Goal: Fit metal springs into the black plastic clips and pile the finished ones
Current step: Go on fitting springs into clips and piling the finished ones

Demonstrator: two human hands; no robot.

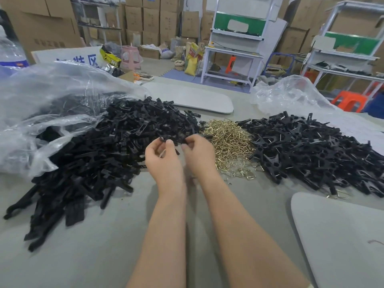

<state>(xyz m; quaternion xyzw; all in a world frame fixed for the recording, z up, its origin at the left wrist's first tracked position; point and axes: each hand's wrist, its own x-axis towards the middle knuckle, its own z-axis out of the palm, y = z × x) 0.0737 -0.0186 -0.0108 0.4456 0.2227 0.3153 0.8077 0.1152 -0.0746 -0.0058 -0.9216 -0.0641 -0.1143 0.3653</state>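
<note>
**Step in hand: assembly of one clip.**

Both hands work just above the bench (104, 246), at the near edge of the stock heaps.

- The left hand (160, 156) has its grip curled, pinching one end of a black clip (176, 145).
- The right hand (197, 151) pinches the other end, thumb and fingertips pressed onto the plastic.
- The clip sits between the two hands, clear of the bench.
- A pale sliver shows inside the left grip. Whether it is a spring cannot be told.

**Stock layout, read from the hands:**

- 9 to 11 o'clock: loose clip parts (108, 146), heaped and spilling from a clear plastic bag (41, 100).
- 2 o'clock: brass springs (226, 140), just beside the right hand.
- 3 o'clock: finished clips (307, 150), well apart, with metal legs showing on many.

**Assessment:** The clip appears to be mid-assembly, and no seated spring is visible.

**Next move:**

1. Steady the plastic in the left grip and align the parts.
2. Press the spring legs into their seats.
3. If no spring is in hand, release the right grip and take one from the 2 o'clock heap.
4. Place the completed clip on the 3 o'clock heap.

The unworked heap is large, so much of the task remains.
</note>
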